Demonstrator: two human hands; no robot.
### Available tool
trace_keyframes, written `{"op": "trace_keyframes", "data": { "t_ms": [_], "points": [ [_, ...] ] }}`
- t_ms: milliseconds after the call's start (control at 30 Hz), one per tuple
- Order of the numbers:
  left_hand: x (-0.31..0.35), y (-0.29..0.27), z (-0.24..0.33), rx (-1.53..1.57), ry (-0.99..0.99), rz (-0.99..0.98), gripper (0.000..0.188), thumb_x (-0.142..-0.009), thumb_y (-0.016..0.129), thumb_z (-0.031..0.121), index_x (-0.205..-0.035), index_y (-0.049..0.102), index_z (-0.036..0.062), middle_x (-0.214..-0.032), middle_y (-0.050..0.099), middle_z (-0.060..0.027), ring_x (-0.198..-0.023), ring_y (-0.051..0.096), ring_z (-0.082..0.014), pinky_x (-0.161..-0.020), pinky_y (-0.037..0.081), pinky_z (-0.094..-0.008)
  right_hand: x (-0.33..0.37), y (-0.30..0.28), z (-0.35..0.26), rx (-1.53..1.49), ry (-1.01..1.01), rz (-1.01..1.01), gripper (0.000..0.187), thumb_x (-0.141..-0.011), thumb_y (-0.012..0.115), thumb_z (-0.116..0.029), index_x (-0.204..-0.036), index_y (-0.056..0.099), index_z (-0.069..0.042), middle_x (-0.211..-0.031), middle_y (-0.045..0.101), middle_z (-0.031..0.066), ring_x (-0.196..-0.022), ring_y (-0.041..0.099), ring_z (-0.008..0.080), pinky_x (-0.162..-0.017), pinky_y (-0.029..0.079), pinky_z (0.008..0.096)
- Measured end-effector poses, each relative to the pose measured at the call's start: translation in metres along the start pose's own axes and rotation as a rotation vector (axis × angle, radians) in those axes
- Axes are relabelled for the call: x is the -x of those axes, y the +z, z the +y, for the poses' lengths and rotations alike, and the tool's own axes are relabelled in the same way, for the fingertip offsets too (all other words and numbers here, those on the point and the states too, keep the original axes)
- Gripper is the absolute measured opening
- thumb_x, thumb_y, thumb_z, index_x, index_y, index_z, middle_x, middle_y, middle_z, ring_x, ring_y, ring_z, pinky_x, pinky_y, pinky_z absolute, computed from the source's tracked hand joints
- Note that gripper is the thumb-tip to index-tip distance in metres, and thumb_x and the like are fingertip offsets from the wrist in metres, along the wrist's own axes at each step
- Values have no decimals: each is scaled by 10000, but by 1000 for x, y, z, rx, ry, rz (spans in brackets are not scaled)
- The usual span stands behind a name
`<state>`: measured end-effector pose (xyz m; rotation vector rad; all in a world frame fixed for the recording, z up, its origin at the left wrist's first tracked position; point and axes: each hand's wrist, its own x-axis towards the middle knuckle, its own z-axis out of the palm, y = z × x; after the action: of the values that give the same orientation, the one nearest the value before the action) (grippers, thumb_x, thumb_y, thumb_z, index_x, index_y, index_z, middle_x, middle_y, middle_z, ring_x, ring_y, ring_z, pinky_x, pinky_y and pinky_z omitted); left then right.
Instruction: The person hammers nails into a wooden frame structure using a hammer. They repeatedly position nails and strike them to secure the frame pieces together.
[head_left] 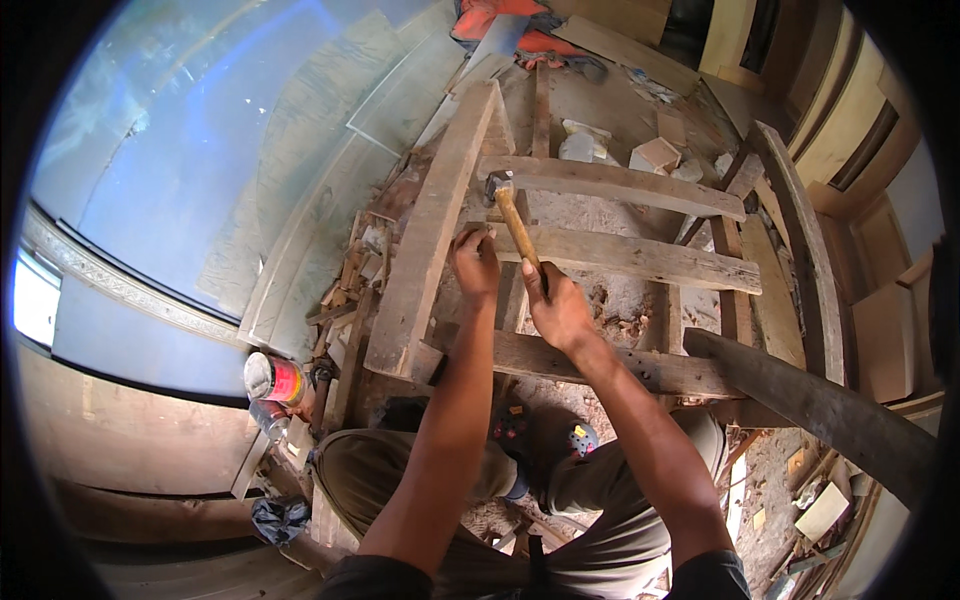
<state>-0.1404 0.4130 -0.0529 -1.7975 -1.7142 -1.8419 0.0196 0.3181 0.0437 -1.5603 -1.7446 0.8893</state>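
My right hand (562,312) is wrapped round the lower end of the wooden handle of a hammer (516,228). The hammer's dark metal head is up by the left end of a wooden slat (620,184). My left hand (474,264) is closed at the left end of a second slat (640,256), beside a wide upright plank (432,240). Whatever its fingers pinch, if anything, is too small to make out. Both slats belong to a rough wooden frame in front of my knees.
A dark loose board (815,410) slants across the frame's right side. Wood scraps and a paint can (272,380) lie to the left, near leaning glass sheets (300,170). Orange cloth (540,45) is at the back. Cabinet-like wooden panels (850,130) stand at the right.
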Motion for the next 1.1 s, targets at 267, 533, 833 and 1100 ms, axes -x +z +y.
{"op": "trace_keyframes", "data": {
  "t_ms": [267, 533, 833, 1100],
  "points": [
    [-3, -3, 6, -30, -67, -26, 82, -814, 648, 3, -864, 702, -33, -869, 669, -180, -821, 644, -359, -747, 503, -424, 11, 10, -10, -38, 15, 41, 501, -1029, 408, -475, -1017, 543, 7, -772, 621, 311, -807, 608, 531, -696, 462, 556],
    [-2, -5, 15, -51, -55, 3, 101, -830, 654, 26, -882, 702, -45, -886, 673, -189, -854, 640, -370, -778, 501, -422, 11, -7, -18, -85, -56, 73, 509, -1038, 387, -477, -988, 515, 13, -687, 621, 251, -679, 652, 446, -621, 478, 509],
    [1, -2, 7, -14, -78, -20, 110, -820, 658, 27, -891, 704, -44, -901, 673, -196, -858, 638, -367, -799, 498, -427, 14, 1, -7, -55, 68, 65, 576, -1030, 364, -526, -1015, 541, 22, -668, 614, 226, -624, 635, 392, -620, 481, 500],
    [2, -4, 11, 17, -178, -71, 130, -823, 668, 44, -919, 718, -27, -945, 682, -196, -909, 644, -361, -839, 497, -430, 13, 3, -1, 12, 57, -14, 477, -1025, 434, -459, -1030, 536, 7, -791, 632, 310, -803, 642, 491, -698, 485, 544]
  ]
}}
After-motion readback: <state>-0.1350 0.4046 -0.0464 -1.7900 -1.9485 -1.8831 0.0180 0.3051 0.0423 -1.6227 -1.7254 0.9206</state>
